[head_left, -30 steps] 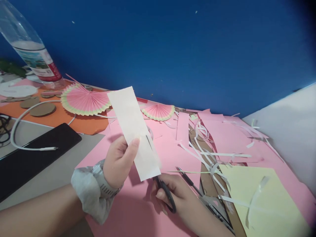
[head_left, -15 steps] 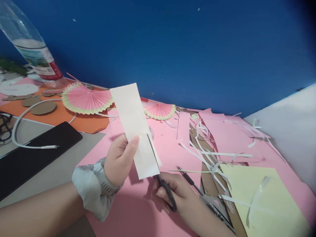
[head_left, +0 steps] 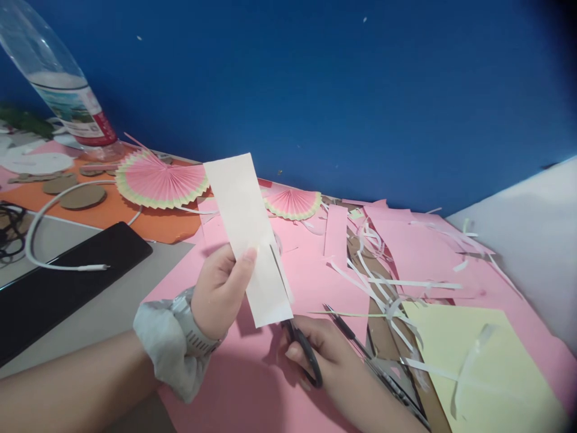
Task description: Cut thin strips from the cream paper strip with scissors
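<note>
My left hand (head_left: 223,288) pinches a long cream paper strip (head_left: 238,210) between thumb and fingers, near its middle, and holds it tilted above the pink paper. My right hand (head_left: 315,349) grips black-handled scissors (head_left: 307,355) below the strip's lower right corner. The scissor blades run up along the strip's right edge, where a narrow sliver is partly separated from it. A grey band and a pale scrunchie are on my left wrist. Pink paper (head_left: 252,385) lies beneath both hands.
Two pleated pink fans (head_left: 162,183) with yellow-green rims rest along the blue wall. At the left are a bottle (head_left: 74,111), a black phone (head_left: 72,282) and a white cable (head_left: 36,222). Pens (head_left: 347,328), white paper strips (head_left: 415,282) and yellow paper (head_left: 478,343) lie on the right.
The scissor blades look closer together along the strip's edge, and the sliver has shifted slightly. The whole view has moved a little; both hands keep their grips.
</note>
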